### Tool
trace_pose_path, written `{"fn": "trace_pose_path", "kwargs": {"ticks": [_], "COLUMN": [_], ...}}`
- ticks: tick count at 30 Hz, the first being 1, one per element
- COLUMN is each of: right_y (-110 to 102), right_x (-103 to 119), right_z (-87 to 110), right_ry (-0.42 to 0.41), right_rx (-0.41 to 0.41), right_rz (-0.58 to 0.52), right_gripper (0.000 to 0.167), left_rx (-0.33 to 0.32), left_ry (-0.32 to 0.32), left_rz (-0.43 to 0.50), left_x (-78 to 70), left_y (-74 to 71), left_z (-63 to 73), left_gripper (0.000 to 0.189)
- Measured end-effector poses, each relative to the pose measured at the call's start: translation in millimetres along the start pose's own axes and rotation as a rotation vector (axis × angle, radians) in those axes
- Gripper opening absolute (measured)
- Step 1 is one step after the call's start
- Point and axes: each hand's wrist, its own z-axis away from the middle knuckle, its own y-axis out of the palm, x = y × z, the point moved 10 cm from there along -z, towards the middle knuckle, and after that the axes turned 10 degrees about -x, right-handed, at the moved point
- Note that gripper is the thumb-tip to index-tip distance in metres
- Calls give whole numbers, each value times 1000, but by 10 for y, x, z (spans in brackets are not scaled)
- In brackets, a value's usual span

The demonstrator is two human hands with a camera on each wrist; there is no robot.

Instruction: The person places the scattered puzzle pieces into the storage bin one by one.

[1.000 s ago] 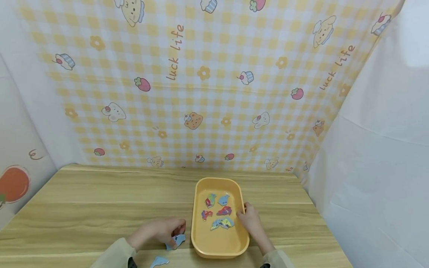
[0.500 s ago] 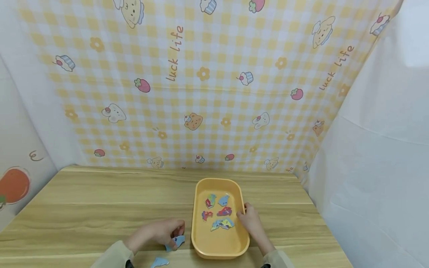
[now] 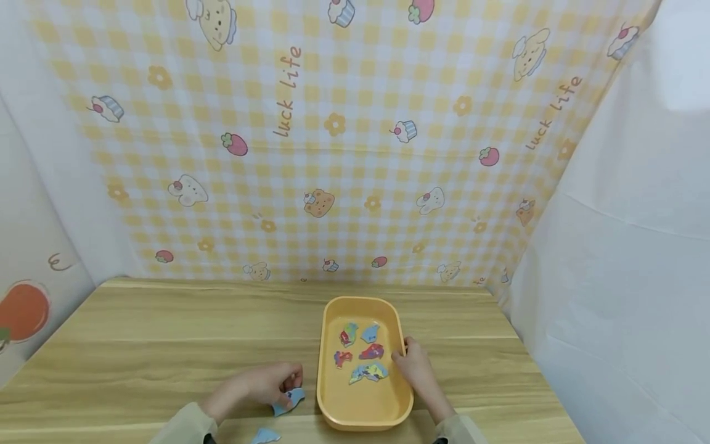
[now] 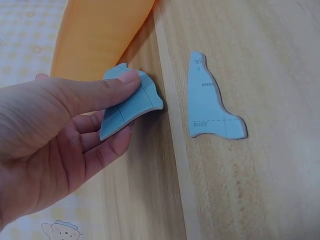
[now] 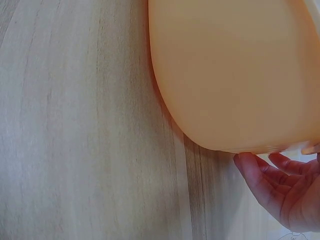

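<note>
My left hand (image 3: pixel 263 385) pinches a light blue puzzle piece (image 4: pixel 135 102) just left of the tray, thumb on top and fingers beneath. Thin dark lines cross the piece's upper face in the left wrist view. Nearer to me on the table lies a second blue piece (image 4: pixel 212 107), with small printing and a dashed line. My right hand (image 3: pixel 415 367) grips the right side wall of the yellow-orange tray (image 3: pixel 363 407), its thumb over the rim and fingers outside. Part of the held piece is hidden under my thumb.
Inside the tray lie several printed pieces: a red-and-green one (image 3: pixel 349 334), a blue one (image 3: pixel 370 333), red ones (image 3: pixel 371 351) and a blue-yellow one (image 3: pixel 368 372). The wooden table (image 3: pixel 194 327) ends at a checked cloth backdrop (image 3: pixel 355 228); a white sheet (image 3: pixel 621 265) hangs at right.
My left hand and the pinched piece have shifted very slightly left. My right hand stays on the tray, and the tray's pieces lie as before. The whole head view has tilted a little.
</note>
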Motion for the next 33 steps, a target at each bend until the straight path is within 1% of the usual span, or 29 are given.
{"fn": "trace_pose_path", "kwargs": {"ticks": [5,10,19,27,33], "right_y": [5,5,6,4,6], "right_x": [4,5,-3,0,-3], "right_z": [8,16,14,16,2], "right_ry": [-4,-1,-6,-1,-10], "right_rx": [1,0,-6,0,-2], "right_rz": [-8,-27,-11,-12,-11], "right_gripper": [30,28,29,29,28], "left_rx": [-10,-7,-12,-28,-47], "left_ry": [7,17,27,41,87], "left_rz": [24,55,57,99,87], "left_x": [-3,-4,9,-73,-153], "left_y": [-19,-32,-40,-105,-171], "left_z": [-5,-15,-8,-11,-36], "left_gripper": [27,26,26,24,24]}}
